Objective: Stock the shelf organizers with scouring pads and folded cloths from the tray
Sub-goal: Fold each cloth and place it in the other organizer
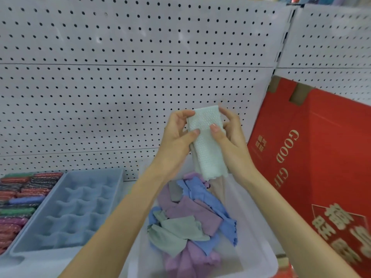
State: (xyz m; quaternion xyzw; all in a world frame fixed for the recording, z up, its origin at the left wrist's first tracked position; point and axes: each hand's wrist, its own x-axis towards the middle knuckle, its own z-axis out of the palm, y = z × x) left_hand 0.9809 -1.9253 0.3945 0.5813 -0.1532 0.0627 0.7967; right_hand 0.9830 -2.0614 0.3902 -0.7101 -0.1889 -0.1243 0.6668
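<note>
pale-green cloth [206, 141]: folded, upright, above tray [253, 243] | organizer [80, 207]: left of tray

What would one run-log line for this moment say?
phase: handling cloth | left hand: holds pale green cloth | right hand: holds same cloth | tray: loose cloths inside | blue organizer: cells unfilled

bg: white pegboard back panel [140, 57], horizontal seams across it | right: vertical upright [285, 37], then second pegboard panel [331, 37] | base: white shelf [130, 187] | right: red carton [321, 147], gold lettering, leaning against pegboard | light: even, soft
</note>
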